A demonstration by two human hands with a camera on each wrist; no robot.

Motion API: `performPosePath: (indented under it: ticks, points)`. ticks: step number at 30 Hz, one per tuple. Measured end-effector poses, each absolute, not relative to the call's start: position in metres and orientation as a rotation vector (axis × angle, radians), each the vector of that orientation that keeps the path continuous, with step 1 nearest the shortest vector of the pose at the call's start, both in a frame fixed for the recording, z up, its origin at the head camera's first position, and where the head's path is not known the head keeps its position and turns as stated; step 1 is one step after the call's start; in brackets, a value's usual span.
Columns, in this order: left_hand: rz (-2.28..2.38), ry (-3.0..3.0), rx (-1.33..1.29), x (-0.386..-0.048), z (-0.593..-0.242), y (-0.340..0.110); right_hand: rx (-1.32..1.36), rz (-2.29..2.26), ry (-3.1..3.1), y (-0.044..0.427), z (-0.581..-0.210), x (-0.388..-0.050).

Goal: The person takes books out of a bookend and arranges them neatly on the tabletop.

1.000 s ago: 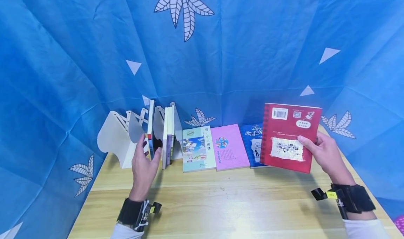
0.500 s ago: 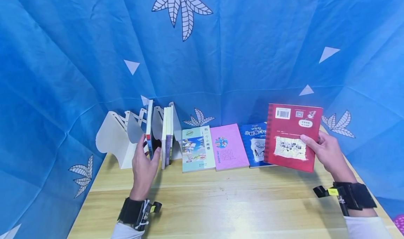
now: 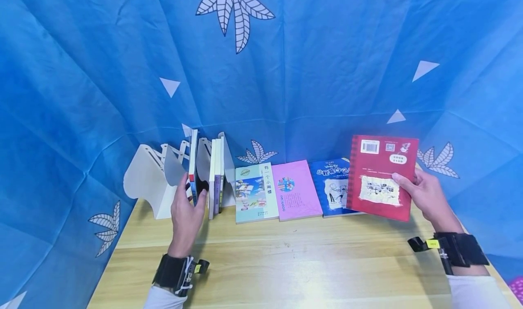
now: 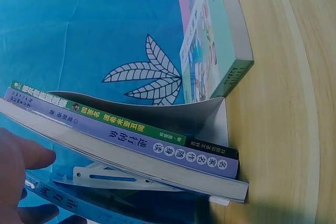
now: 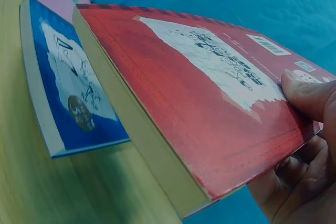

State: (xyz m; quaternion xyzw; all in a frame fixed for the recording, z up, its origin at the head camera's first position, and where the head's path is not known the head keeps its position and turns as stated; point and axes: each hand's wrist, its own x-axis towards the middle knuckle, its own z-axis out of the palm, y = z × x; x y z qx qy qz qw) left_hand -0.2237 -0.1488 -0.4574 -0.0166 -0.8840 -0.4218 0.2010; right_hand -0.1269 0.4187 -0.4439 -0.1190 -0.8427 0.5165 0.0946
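Note:
My right hand (image 3: 426, 195) holds a red book (image 3: 382, 177) up by its right edge, thumb on the cover and fingers behind. In the right wrist view the red book (image 5: 199, 93) hangs tilted above the table, partly covering the blue book (image 5: 73, 77). At the left, my left hand (image 3: 185, 218) reaches to a white bookshelf rack (image 3: 147, 177), thumb spread from the fingers. Its fingers are at a thin blue-spined book (image 3: 194, 164) standing upright there; whether they press it is unclear. Several upright books (image 4: 147, 145) stand just right of the thumb.
On the wooden table (image 3: 286, 263) a green-white book (image 3: 257, 193), a pink book (image 3: 298, 191) and the blue book (image 3: 333, 186) lie in a row. A blue curtain (image 3: 286, 73) with leaf prints stands close behind.
My right hand has moved the red book slightly to the right, showing more of the blue book's cover. The left hand has stayed nearly still at the rack.

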Motion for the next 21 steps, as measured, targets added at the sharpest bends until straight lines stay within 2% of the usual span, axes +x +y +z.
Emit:
performPosePath:
  ticks: [21]
  points:
    - [-1.178, -2.48, -0.014, -0.226, -0.456, -0.149, -0.416, 1.517, -2.53, 0.441, -0.458, -0.126]
